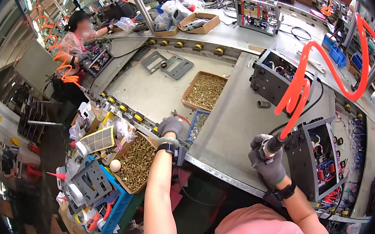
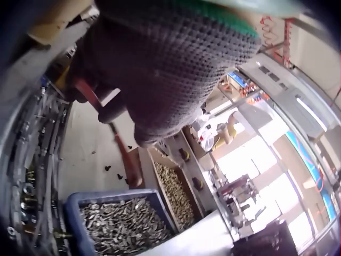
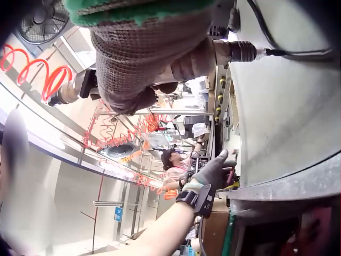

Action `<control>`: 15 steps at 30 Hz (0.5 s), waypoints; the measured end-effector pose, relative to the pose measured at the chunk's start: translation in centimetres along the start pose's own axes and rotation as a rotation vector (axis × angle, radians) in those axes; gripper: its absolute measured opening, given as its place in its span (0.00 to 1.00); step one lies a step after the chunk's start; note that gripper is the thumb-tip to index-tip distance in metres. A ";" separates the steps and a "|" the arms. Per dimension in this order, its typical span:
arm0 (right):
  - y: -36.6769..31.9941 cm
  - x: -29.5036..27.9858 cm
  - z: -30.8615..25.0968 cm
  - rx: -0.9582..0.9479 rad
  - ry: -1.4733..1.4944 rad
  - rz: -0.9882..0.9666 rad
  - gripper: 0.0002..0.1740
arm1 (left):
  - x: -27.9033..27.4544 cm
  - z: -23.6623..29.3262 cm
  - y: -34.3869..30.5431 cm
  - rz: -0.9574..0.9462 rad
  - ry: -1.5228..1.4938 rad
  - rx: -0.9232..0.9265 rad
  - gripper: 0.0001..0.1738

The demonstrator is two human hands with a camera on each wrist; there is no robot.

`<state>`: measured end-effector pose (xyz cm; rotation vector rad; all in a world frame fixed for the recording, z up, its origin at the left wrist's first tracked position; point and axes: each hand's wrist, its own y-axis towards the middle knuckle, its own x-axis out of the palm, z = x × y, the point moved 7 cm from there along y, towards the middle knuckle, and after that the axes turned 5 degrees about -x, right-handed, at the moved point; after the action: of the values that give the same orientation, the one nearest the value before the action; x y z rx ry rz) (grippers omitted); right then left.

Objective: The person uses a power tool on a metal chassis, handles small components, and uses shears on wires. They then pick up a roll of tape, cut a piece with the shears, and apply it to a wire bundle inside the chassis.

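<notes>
Gloved left hand [image 1: 170, 126] pinches a red-handled tool [image 2: 129, 166] near a blue parts bin [image 2: 112, 194]; at right, gloved right hand [image 1: 268, 164] grips a driver [image 1: 274, 144].

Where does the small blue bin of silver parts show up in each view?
Head: the bin is near centre, just right of the left grip.
Left wrist: bottom, left of centre.
Right wrist: not visible.
Shared landmark: the gloved left grip, top centre in left wrist, right of centre and low in right wrist.
</notes>
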<state>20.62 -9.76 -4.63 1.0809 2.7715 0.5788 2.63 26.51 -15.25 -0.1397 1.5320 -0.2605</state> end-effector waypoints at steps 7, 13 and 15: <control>-0.2 0.0 -0.3 -0.029 -0.082 -0.045 0.12 | 1.0 7.8 -7.3 0.076 -0.018 0.709 0.14; -1.2 0.4 -0.1 0.053 0.008 -0.192 0.23 | 0.6 9.3 -5.9 -0.056 0.077 0.710 0.15; -0.7 0.3 -0.9 -0.199 -0.073 -0.151 0.20 | 1.7 9.8 -6.3 -0.087 0.239 0.797 0.16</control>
<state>19.71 -10.31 -4.02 0.8269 2.6357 0.7601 11.93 19.33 -14.93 0.4708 1.5497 -0.9595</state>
